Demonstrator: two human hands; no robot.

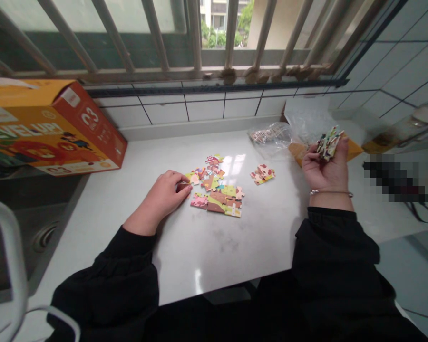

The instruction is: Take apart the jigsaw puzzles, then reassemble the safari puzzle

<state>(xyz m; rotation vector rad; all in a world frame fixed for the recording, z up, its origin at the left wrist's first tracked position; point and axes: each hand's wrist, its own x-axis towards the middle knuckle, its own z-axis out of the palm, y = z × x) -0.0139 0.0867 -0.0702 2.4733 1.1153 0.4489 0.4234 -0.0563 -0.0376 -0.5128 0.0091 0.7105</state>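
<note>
My left hand (169,192) rests on the counter, thumb and fingers closed at the edge of a light-coloured puzzle piece (193,179). Beside it lies a heap of loose puzzle pieces (214,166) in pink, yellow and green. Just below the heap, a joined puzzle section (223,202) in brown, green and pink lies flat. My right hand (324,171) is raised palm up over the right side, fingers closed round a bunch of puzzle pieces (330,144). A small group of puzzle pieces (263,174) sits apart, between the joined section and my right hand.
An orange puzzle box (89,128) stands at the back left, next to a sink (17,237). Clear plastic bags (271,135), one with pieces inside, lie by the tiled wall. A white curved tube (12,247) is at the left edge. A blurred dark object (395,180) lies at right.
</note>
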